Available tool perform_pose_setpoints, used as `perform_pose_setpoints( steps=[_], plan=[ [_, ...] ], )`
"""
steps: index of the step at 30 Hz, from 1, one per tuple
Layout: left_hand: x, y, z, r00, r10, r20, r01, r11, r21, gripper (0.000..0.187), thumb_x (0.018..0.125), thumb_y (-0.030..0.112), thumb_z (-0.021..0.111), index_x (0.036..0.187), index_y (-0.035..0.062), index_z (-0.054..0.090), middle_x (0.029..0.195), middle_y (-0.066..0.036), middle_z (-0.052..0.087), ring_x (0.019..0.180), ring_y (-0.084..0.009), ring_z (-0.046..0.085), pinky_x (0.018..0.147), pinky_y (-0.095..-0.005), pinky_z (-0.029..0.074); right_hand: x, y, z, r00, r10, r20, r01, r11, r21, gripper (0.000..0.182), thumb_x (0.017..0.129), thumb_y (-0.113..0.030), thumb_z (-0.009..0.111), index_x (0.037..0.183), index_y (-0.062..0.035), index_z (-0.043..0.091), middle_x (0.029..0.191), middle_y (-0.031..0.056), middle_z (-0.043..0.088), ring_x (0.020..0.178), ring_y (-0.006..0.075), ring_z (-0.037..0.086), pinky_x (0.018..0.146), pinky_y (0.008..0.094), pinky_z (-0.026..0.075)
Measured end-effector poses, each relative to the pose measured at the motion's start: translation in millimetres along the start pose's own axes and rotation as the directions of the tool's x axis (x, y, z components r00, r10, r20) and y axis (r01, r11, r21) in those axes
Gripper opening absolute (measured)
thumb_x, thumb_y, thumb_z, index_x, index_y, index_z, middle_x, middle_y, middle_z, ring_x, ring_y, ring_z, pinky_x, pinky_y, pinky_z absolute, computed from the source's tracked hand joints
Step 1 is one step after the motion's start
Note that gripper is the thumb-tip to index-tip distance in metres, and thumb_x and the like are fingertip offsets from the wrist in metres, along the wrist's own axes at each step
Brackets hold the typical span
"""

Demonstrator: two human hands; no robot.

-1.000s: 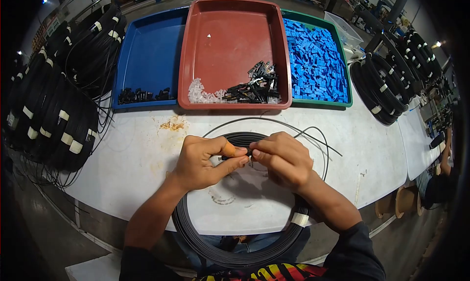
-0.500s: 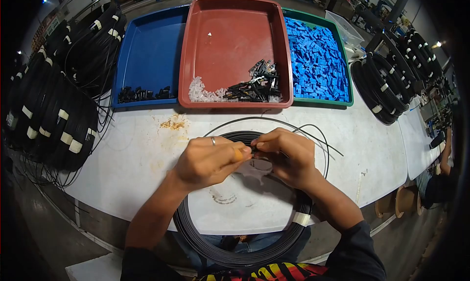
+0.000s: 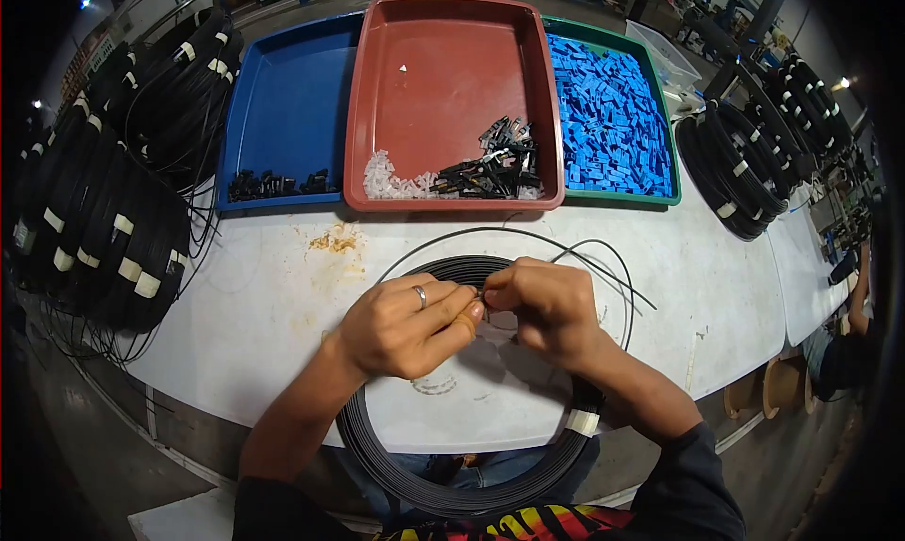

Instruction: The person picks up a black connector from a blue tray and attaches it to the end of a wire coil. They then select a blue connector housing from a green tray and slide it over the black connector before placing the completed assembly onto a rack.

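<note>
Over the far side of a black cable coil [image 3: 377, 470], my left hand [image 3: 401, 326] and my right hand [image 3: 549, 305] meet fingertip to fingertip. Both are closed in a pinch on something small and dark, mostly hidden by the fingers. A ring shows on one left finger and a yellowish band wraps another. The coil lies partly on the white table [image 3: 273, 352] and hangs over its front edge toward my lap. White tape [image 3: 583, 422] binds its right side. A loose cable end [image 3: 636, 294] arcs out beyond my right hand.
Behind the coil stand a blue tray [image 3: 292, 79] with small black parts, a red tray [image 3: 452, 204] with clear and black pieces, and a green tray [image 3: 622, 200] full of blue parts. Taped cable coils [image 3: 94, 221] crowd the left; more coils [image 3: 731, 169] stand right.
Both hands have turned a little at the meeting point. My left hand has rolled and dropped slightly, showing more of its back; my right has shifted slightly down and left.
</note>
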State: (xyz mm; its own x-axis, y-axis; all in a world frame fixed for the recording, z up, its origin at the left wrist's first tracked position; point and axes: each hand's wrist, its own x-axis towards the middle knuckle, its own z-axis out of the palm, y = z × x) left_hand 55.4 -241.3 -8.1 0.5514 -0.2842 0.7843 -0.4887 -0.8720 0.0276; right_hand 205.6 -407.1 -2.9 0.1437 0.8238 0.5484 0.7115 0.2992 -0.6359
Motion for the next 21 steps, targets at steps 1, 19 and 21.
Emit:
perform_pose_setpoints(
  steps=[1, 19, 21],
  plan=[
    [0, 0, -1, 0.999, 0.044, 0.017, -0.045, 0.997, 0.056, 0.012, 0.075, -0.007, 0.078, 0.082, -0.0034, 0.068, 0.082, -0.012, 0.072, 0.069, -0.0233, 0.071, 0.06, -0.0312, 0.061, -1, 6, 3, 0.997, 0.082, -0.006, -0.081, 0.992, 0.094, 0.026, 0.065, 0.016, 0.06, 0.088, 0.0061, 0.064, 0.092, 0.02, 0.073, 0.079, 0.0335, 0.074, 0.07, 0.0347, 0.059],
    [-1, 4, 3, 0.986, -0.163, -0.042, 0.157, 0.981, -0.118, 0.014, 0.08, -0.002, 0.078, 0.076, -0.0007, 0.065, 0.081, -0.013, 0.072, 0.068, -0.0217, 0.072, 0.063, -0.0317, 0.059, 3, -9, 4, 0.978, -0.18, -0.102, 0.165, 0.976, -0.144, 0.026, 0.062, 0.014, 0.062, 0.086, 0.0038, 0.062, 0.088, 0.0152, 0.069, 0.072, 0.0331, 0.067, 0.065, 0.0392, 0.056],
    [0, -1, 5, 0.999, -0.038, 0.001, 0.038, 0.999, 0.011, 0.015, 0.079, -0.001, 0.077, 0.074, 0.0001, 0.063, 0.083, -0.012, 0.071, 0.069, -0.0203, 0.07, 0.062, -0.0313, 0.059, 0, -4, 6, 0.997, -0.02, -0.071, 0.015, 0.998, -0.069, 0.028, 0.063, 0.015, 0.061, 0.088, 0.0033, 0.063, 0.087, 0.0157, 0.07, 0.074, 0.0337, 0.069, 0.066, 0.039, 0.057]
  ],
)
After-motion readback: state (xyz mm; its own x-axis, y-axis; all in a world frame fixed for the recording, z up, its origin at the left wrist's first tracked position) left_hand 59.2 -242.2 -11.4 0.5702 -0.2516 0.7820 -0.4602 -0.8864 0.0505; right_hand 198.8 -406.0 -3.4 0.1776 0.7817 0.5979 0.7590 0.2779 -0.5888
